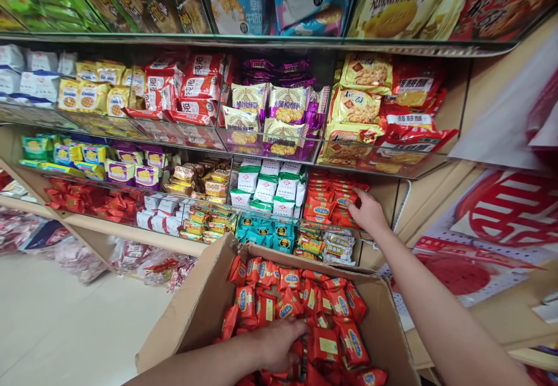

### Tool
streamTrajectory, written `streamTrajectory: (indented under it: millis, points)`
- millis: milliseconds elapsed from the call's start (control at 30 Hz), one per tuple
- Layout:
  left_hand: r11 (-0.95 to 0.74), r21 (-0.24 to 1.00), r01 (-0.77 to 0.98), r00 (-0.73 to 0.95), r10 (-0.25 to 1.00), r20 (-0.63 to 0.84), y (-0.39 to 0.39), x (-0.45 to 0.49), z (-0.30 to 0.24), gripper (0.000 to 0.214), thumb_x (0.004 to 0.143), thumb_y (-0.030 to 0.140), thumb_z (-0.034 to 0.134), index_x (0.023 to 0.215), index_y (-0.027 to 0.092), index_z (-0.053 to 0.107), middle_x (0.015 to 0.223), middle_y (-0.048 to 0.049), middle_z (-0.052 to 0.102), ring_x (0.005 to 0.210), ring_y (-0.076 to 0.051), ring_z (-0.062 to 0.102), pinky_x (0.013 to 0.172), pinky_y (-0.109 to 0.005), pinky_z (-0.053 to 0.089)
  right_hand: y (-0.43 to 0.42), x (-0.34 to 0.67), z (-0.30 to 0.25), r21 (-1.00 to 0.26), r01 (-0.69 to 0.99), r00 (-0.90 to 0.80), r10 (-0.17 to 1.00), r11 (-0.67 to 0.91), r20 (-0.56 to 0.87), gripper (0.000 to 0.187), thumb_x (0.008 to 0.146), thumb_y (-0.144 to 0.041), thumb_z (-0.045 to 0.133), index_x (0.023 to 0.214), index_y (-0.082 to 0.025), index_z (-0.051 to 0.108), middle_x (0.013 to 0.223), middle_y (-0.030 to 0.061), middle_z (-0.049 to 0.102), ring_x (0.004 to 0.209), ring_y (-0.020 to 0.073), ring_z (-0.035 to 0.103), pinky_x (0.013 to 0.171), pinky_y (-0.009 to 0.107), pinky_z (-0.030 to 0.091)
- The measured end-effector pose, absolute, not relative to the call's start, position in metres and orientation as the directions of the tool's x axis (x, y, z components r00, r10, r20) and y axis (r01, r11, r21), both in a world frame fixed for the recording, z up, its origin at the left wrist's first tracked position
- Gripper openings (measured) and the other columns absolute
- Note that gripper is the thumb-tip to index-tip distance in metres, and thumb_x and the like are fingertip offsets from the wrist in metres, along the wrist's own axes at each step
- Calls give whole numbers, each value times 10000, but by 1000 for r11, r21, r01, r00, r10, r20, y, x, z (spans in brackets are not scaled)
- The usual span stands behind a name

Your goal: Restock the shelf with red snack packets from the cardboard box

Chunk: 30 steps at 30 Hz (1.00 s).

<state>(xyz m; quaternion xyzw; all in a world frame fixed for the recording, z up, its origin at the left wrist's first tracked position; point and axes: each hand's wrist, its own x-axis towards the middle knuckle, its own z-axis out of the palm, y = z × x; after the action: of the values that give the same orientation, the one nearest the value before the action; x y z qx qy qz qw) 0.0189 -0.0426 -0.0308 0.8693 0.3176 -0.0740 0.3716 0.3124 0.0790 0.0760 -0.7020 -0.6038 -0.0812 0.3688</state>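
A cardboard box (198, 307) in front of me is full of small orange-red snack packets (331, 310). My left hand (279, 342) reaches into the box, with its fingers curled down among the packets. My right hand (366, 210) is stretched to the shelf bin at the right. It rests on a pile of the same orange-red packets (325, 200) there. Its fingers press on the packets, and I cannot tell if they grip one.
Clear-fronted shelf bins hold rows of snacks: white-green packets (268, 188), teal packets (261, 232), purple and yellow biscuit bags (270, 118). A wooden side panel (462, 200) and red paper decorations (501, 223) stand to the right. Bagged goods lie on the pale floor (65, 328) at the left.
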Motion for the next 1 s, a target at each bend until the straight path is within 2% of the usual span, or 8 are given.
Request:
streamTrajectory:
  millis: [233,400,600,667,733,833,900,1000]
  points:
    - [-478,615,627,758,555,-342,-44,21,-34,559,571,173,558,1123,263,552,964,-53,608,829,-239,576,668,-294,439,78,313,74,-442,897,260,773,30,579,589,660,-325,568,1203,-117,474,1182,141,539,1073,278,493,922,423,377]
    - [-325,761,562,714,655,-247,-37,22,-37,392,618,149,534,983,240,642,808,-17,627,701,-164,545,613,-249,399,78,314,78,-491,871,333,706,24,625,550,675,-373,567,1156,-112,509,1114,151,573,1016,280,516,876,433,401]
    - [114,992,60,513,849,-129,-13,27,-27,318,534,195,710,829,145,604,669,30,533,554,-66,413,549,-202,349,39,288,80,-447,871,344,399,202,850,230,757,-320,505,891,-156,593,922,97,626,910,218,545,837,379,415]
    - [164,986,-16,462,876,-138,-9,27,-22,378,511,248,749,829,141,575,669,41,510,532,-47,395,542,-194,342,5,259,63,-459,845,321,428,273,845,181,773,-305,500,867,-178,588,863,70,623,837,197,558,799,352,427]
    - [191,979,-75,454,880,-137,-10,28,-17,428,500,293,769,842,144,559,682,40,512,534,-40,407,555,-194,353,-33,225,36,-582,759,311,623,292,717,167,781,-320,504,857,-197,587,842,57,622,780,185,567,753,327,438]
    - [258,946,-194,478,868,-139,-15,31,-11,480,463,316,797,841,144,557,711,22,546,572,-50,462,605,-210,384,-73,184,-10,-833,543,335,881,109,334,287,779,-420,492,935,-192,571,910,68,630,801,194,576,712,306,446]
    - [290,936,-201,473,865,-167,-19,33,-10,494,444,331,804,830,144,559,706,22,554,595,-58,489,635,-215,397,-84,170,-33,-928,371,362,927,-44,101,331,789,-485,436,856,-190,569,825,52,635,744,191,576,652,288,444]
    - [316,942,-113,445,864,-237,-22,36,-15,475,469,364,785,831,149,563,653,43,546,577,-59,492,594,-195,389,-88,165,-51,-939,317,381,924,-136,-5,360,784,-528,403,637,-214,501,601,-6,561,592,166,519,556,264,399]
